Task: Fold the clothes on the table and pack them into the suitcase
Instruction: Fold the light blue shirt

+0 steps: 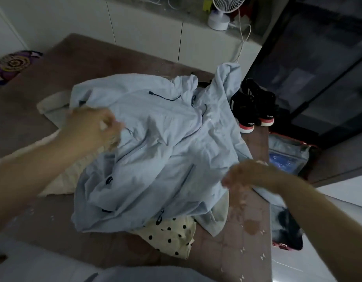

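1. A person's left hand [92, 127], blurred by motion, curls its fingers into the cloth at the left side of a pale blue jacket [165, 139] that lies open and rumpled across the brown bench [74, 64].
2. The right hand [247, 178] hangs over the jacket's right edge, well apart from the left. It is too blurred to tell whether it holds the fabric or only hovers above it.
3. The jacket shows no fold: hood up at the far end, front spread, hem bunched towards the camera.
4. Under it wait more clothes, none folded as far as they show: a cream garment [51, 102] pokes out at the left and a polka-dot garment [170, 235] at the near edge.
5. The suitcase [282, 144] lies open on the floor to the right of the bench. Something blue and something dark show inside, but what they are cannot be made out.
6. Black sneakers [255, 106] stand at the bench's right edge, just beside the jacket.
7. By this view the job is at an early stage: the jacket is being laid out for its first fold, and folding and packing of all the clothes on the bench remain.
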Motion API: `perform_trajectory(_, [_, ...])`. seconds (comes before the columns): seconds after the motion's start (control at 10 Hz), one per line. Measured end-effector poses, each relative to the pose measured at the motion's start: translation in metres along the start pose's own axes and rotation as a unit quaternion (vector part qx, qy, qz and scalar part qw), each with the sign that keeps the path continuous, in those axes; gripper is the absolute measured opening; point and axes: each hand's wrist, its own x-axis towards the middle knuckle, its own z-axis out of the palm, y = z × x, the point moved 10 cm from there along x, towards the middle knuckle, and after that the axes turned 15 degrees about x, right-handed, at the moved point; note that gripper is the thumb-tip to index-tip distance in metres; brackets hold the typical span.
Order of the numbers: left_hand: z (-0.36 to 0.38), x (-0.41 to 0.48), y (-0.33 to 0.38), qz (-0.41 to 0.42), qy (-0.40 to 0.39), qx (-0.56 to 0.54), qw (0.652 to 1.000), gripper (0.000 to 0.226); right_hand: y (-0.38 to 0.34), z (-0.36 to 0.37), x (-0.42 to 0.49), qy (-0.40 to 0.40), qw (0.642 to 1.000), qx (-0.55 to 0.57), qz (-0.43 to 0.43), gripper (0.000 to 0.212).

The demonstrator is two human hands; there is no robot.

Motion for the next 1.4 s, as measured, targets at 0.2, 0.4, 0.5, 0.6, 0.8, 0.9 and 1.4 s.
perform_trajectory(0.2, [0.074,-0.08,0.025,0.019,-0.128,-0.076,0.989,0.071,0.114,0.063,-0.004,0.163,0.935,0.303,0.092,0.023])
perform_trajectory(0.4, [0.051,-0.075,0.028,-0.048,-0.046,-0.205,0.976,0.036,0.08,0.059,0.0,0.278,0.899,0.339,0.016,0.019])
perform_trajectory(0.5, [0.022,-0.062,0.02,-0.08,-0.013,-0.226,0.971,0.025,0.052,0.028,-0.019,0.313,0.899,0.303,-0.046,0.019])
perform_trajectory(0.6, [-0.016,-0.036,0.014,-0.086,0.028,-0.22,0.971,0.035,0.02,-0.051,-0.063,0.389,0.827,0.366,-0.175,0.026])
perform_trajectory(0.8, [0.028,-0.013,0.015,-0.188,-0.048,-0.266,0.944,0.014,0.015,-0.117,-0.093,0.471,0.816,0.312,-0.124,0.017])
perform_trajectory(0.9, [0.071,-0.031,0.022,-0.209,-0.129,-0.297,0.923,0.028,0.026,-0.094,-0.078,0.439,0.856,0.258,-0.086,0.013])
perform_trajectory(1.4, [0.126,-0.132,0.048,-0.04,-0.209,-0.365,0.906,0.047,0.135,0.064,-0.026,0.293,0.837,0.462,-0.005,0.015])
